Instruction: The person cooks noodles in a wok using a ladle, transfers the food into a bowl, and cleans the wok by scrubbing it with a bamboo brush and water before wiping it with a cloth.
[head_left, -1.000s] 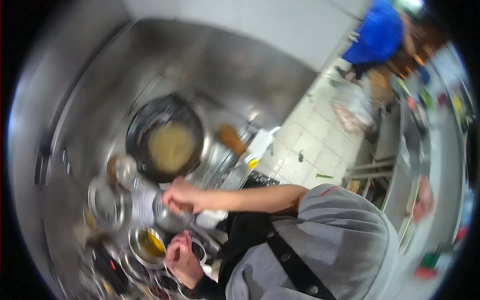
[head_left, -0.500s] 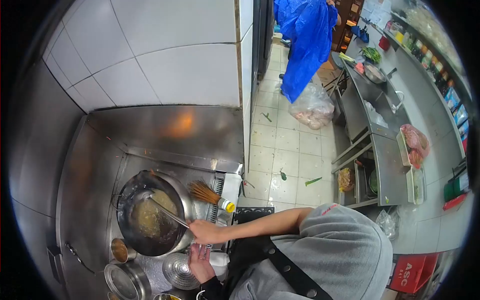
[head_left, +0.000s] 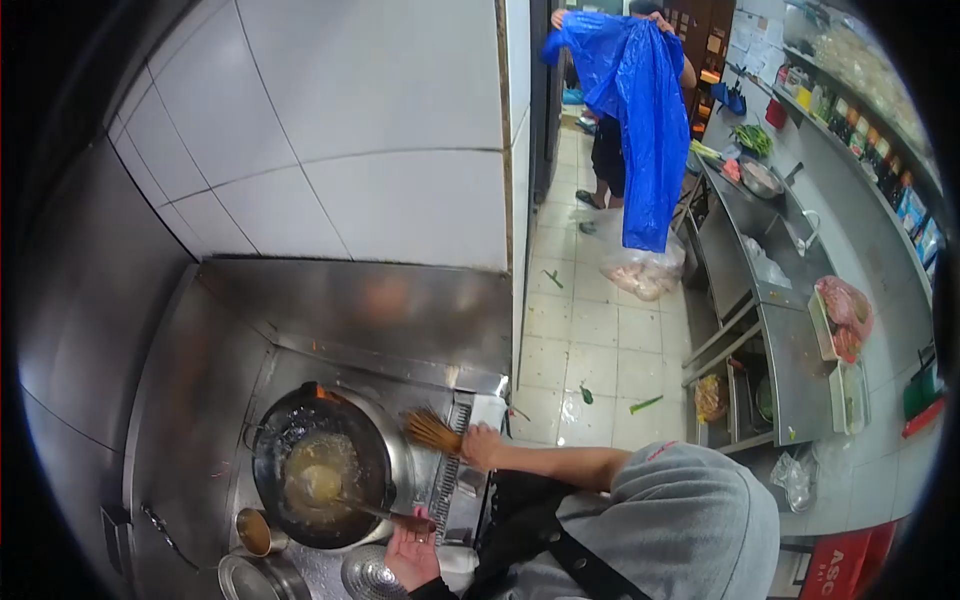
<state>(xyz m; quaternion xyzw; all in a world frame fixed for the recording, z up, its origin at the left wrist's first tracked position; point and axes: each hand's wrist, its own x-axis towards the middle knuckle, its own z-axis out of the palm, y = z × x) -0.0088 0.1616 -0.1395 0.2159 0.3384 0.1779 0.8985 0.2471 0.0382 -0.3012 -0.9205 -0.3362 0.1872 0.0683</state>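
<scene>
A dark wok (head_left: 270,470) sits on the stove with bubbling, cloudy liquid in it. The ladle (head_left: 360,507) has its bowl in that liquid, and its wooden handle end comes out over the near rim. My left hand (head_left: 412,560), palm up, has its fingers at this handle end; the grip is partly hidden. Beyond the wok's right side my right hand (head_left: 481,447) is closed round the handle end of a bamboo wok brush (head_left: 432,430), whose bristles point toward the wok. A perforated metal strainer (head_left: 370,572) lies beside my left hand.
A metal cup (head_left: 258,532) and a lidded pot (head_left: 262,580) stand near the wok. A tiled wall (head_left: 400,210) rises behind the stove. Across the aisle, another person holds up a blue plastic sheet (head_left: 640,130) near a bag of meat (head_left: 645,275). Greens litter the floor.
My right hand has left the ladle and taken hold of the brush. The ladle's handle has swung down to my left hand. The other person has raised and spread the blue sheet.
</scene>
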